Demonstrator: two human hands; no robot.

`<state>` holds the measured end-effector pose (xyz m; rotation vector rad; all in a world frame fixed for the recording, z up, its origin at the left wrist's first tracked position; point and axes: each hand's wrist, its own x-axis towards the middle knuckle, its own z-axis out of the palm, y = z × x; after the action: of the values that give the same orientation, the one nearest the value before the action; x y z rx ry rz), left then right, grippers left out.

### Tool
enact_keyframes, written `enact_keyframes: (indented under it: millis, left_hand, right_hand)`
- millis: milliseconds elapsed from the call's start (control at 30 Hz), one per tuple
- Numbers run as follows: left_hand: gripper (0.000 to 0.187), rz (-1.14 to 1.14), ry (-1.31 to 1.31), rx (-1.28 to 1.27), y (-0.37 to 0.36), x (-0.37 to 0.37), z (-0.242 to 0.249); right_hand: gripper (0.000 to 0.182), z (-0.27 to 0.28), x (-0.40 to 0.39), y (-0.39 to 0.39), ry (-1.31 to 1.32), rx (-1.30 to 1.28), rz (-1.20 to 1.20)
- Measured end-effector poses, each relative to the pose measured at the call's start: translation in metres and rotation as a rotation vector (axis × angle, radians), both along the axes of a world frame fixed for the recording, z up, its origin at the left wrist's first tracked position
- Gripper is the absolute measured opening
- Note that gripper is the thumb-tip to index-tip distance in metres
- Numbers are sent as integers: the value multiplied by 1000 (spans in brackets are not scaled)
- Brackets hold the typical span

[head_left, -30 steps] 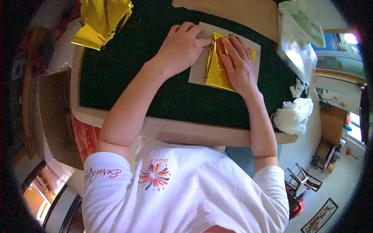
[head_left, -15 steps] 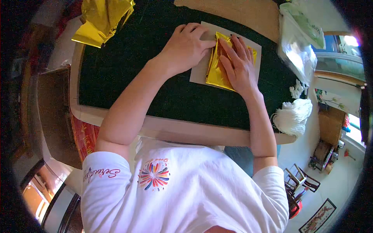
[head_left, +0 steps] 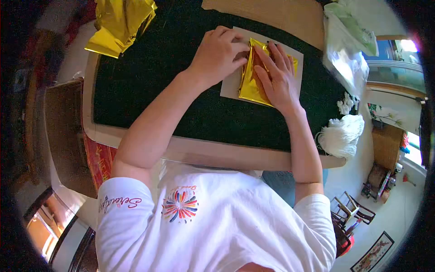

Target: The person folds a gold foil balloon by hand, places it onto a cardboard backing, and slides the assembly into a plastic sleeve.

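A folded sheet of shiny gold foil [head_left: 256, 90] lies on a pale square board [head_left: 230, 86] on the dark green table top [head_left: 204, 118]. My right hand [head_left: 277, 78] rests flat on the foil with its fingers spread. At the foil's left edge is my left hand [head_left: 219, 53], its fingers curved and apart, the fingertips close to the edge. Nothing shows between the left fingers.
Crumpled gold foil [head_left: 120, 27] sits at the table's upper left corner. Brown cardboard [head_left: 276, 16] lies along the far side. Plastic bags [head_left: 349, 59] and a bundle of white string [head_left: 342, 136] are at the right edge.
My left hand has shifted slightly, and its fingers have opened and come a little away from the foil's left edge. My right hand stays on the foil.
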<state>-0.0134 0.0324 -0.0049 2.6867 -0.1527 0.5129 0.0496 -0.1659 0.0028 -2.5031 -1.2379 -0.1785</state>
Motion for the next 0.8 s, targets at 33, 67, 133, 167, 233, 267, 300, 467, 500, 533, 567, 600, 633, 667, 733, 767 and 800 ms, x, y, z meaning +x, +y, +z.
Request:
enact_keyframes:
  millis: [33, 67, 133, 167, 233, 267, 300, 467, 500, 533, 567, 600, 633, 667, 733, 767, 800]
  left_hand:
    - [22, 9, 32, -7, -1, 0, 1]
    - [22, 9, 30, -6, 0, -1, 2]
    - [24, -34, 41, 21, 1, -3, 2]
    - [24, -34, 38, 20, 3, -4, 2]
    - [25, -58, 13, 5, 6, -6, 2]
    - [25, -59, 12, 6, 4, -6, 3]
    - [25, -42, 27, 18, 2, -6, 3]
    - [30, 29, -75, 25, -6, -3, -6]
    - [29, 45, -81, 12, -8, -3, -4]
    - [28, 62, -87, -1, -9, -3, -1]
    - [28, 64, -90, -2, -9, -5, 2]
    - [26, 46, -39, 26, -9, -10, 10]
    - [24, 26, 17, 52, -10, -15, 14]
    - [24, 24, 18, 53, -11, -20, 13]
    - [21, -55, 8, 56, -13, -29, 9]
    - [21, -58, 10, 59, -12, -30, 8]
    - [21, -64, -24, 94, -12, -29, 8]
  right_hand:
    - [45, 0, 0, 0, 0, -9, -2]
    - [45, 1, 0, 0, -2, -8, -3]
    - [45, 2, 0, 0, 24, -9, -9]
    - [45, 2, 0, 0, 21, -10, -9]
    - [46, 3, 1, 0, 39, -24, -11]
    - [46, 3, 0, 0, 37, -23, -11]
    - [46, 4, 0, 0, 47, -23, -18]
    - [47, 4, -1, 2, 53, -16, -11]
    - [47, 5, -1, 3, 39, -33, -13]
    - [47, 5, -2, 3, 26, -50, -16]
    - [47, 5, -3, 4, 22, -50, -13]
    - [48, 5, -2, 4, 23, -49, -12]
    - [48, 4, -2, 3, 28, -47, -12]
    - [48, 4, -3, 3, 30, -47, -14]
    - [49, 3, -3, 4, 13, -44, -10]
    - [49, 3, -3, 4, 15, -41, -13]
    - [49, 3, -3, 3, 26, -39, -9]
